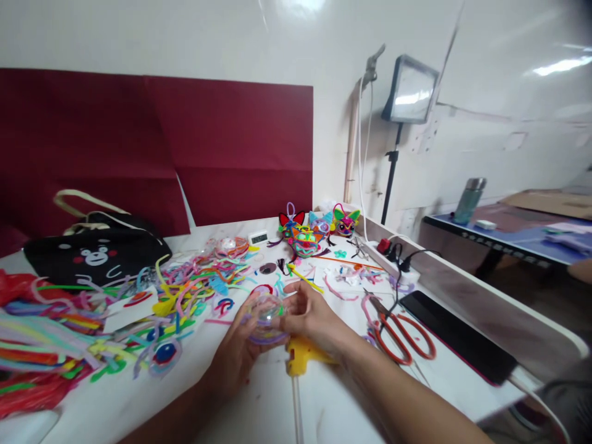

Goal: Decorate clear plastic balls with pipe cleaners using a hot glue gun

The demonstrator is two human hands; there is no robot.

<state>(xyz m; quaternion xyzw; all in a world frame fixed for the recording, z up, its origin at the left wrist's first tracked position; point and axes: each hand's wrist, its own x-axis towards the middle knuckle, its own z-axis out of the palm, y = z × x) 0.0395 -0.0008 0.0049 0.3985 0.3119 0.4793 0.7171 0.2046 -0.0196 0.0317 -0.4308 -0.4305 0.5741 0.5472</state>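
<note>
Between both hands is a clear plastic ball with coloured pipe cleaner in or around it; blur hides which. My left hand wraps its left side, fingers curled against the wall. From the right, my right hand grips it with thumb and fingertips. Under my right wrist lies a yellow glue gun with a clear glue stick in its back end. A purple curl shows at the ball's lower edge. Just beyond the hands, a yellow pipe cleaner lies on the white table.
Loose pipe cleaners heap on the left before a black bag. Finished animal-faced balls stand at the back. On the right are orange-handled scissors, a phone and a power strip with cables along the raised edge.
</note>
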